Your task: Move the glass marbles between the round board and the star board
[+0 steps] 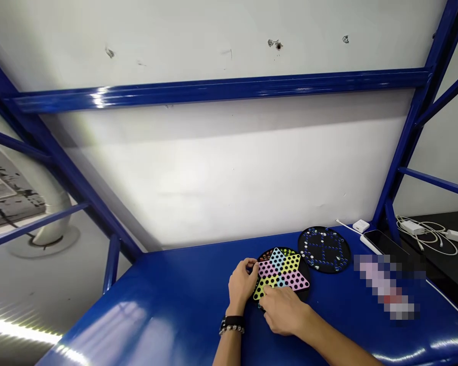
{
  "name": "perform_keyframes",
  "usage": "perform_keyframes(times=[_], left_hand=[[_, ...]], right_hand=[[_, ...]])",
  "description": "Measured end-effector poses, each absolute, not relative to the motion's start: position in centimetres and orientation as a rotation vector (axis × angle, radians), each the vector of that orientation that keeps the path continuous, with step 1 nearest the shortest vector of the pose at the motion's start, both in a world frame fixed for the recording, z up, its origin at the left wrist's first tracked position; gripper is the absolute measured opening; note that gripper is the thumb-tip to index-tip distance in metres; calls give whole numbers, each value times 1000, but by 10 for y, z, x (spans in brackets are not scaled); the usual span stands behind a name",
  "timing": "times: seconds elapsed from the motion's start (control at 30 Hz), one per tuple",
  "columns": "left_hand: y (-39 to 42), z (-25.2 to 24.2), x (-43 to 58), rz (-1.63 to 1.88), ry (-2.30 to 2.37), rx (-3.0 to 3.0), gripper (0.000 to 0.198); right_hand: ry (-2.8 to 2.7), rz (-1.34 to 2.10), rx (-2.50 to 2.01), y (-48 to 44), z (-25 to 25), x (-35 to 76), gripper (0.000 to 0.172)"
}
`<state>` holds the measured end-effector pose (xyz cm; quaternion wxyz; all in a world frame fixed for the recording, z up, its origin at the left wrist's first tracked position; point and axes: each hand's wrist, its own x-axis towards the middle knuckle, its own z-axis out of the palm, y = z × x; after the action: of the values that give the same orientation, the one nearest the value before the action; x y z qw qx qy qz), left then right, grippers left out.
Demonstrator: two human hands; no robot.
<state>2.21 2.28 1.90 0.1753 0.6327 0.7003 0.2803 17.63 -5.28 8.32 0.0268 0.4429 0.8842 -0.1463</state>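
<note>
A round Chinese checkers board (pixel 286 269) with a pink, yellow and blue star full of dark holes lies on the blue table. Small coloured marbles (pixel 266 255) show in the black rim section at its far left. My left hand (pixel 243 282) is at the board's left edge, its fingers curled round the rim. Over the near point of the star is my right hand (pixel 282 309), with fingers bent and drawn together at the board's near edge. Whatever lies under those fingertips is hidden. To the right, a black round board (pixel 323 249) with blue markings carries several small clear pieces.
A blue metal frame (pixel 221 93) stands round the blue table (pixel 168 290), with a white wall behind. At the right are a phone (pixel 385 242), a white charger (pixel 361 225), a pixelated item (pixel 385 290) and a black surface with tangled white cables (pixel 435 234).
</note>
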Motion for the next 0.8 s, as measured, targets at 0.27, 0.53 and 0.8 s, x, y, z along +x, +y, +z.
perform_keyframes(times=[0.27, 0.53, 0.8], left_hand=[[23, 18, 22, 801, 1979, 1781, 24], [21, 22, 23, 797, 1984, 1764, 23], [22, 21, 22, 777, 1972, 1793, 24]], right_hand=[[2708, -484, 1272, -49, 86, 178, 24], [2662, -580, 1216, -45, 87, 186, 18], [2604, -541, 1176, -41, 96, 182, 13]])
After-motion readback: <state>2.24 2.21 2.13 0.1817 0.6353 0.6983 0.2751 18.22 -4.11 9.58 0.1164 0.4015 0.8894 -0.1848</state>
